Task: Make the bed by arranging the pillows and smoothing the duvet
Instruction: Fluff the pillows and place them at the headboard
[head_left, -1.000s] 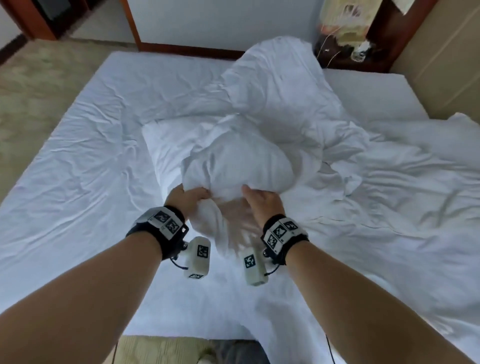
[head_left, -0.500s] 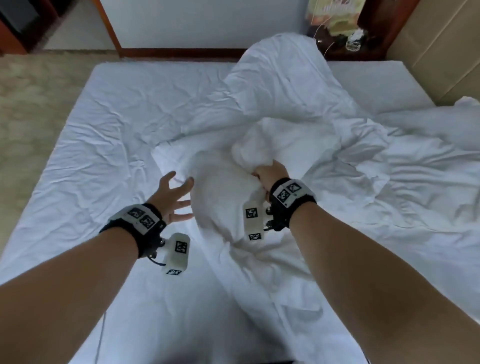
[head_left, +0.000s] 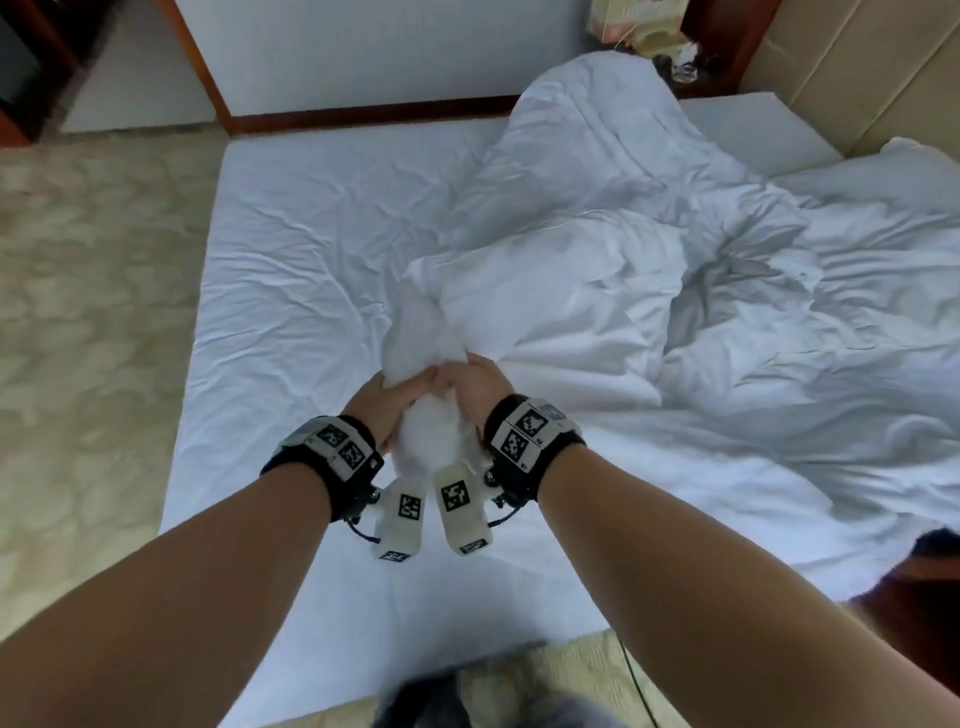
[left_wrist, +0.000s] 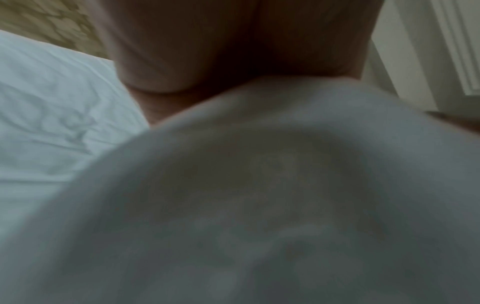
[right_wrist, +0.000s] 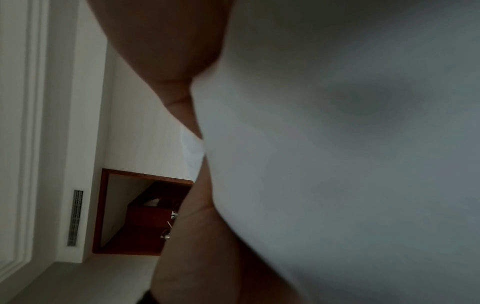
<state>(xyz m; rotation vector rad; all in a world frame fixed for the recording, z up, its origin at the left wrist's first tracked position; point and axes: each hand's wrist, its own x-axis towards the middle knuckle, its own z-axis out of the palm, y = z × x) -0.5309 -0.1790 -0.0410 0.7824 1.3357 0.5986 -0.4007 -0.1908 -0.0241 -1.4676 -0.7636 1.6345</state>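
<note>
Both hands meet at the near middle of the bed (head_left: 291, 270). The left hand (head_left: 387, 402) and right hand (head_left: 475, 382) sit side by side, touching, fingers curled round one bunched corner of the white duvet (head_left: 597, 312). The gathered cloth bulges toward the wrists between the two palms. The rest of the duvet lies rumpled across the right half of the bed, heaped toward the far side. The left half shows only a creased sheet. Both wrist views are filled with blurred white fabric against the palm.
</note>
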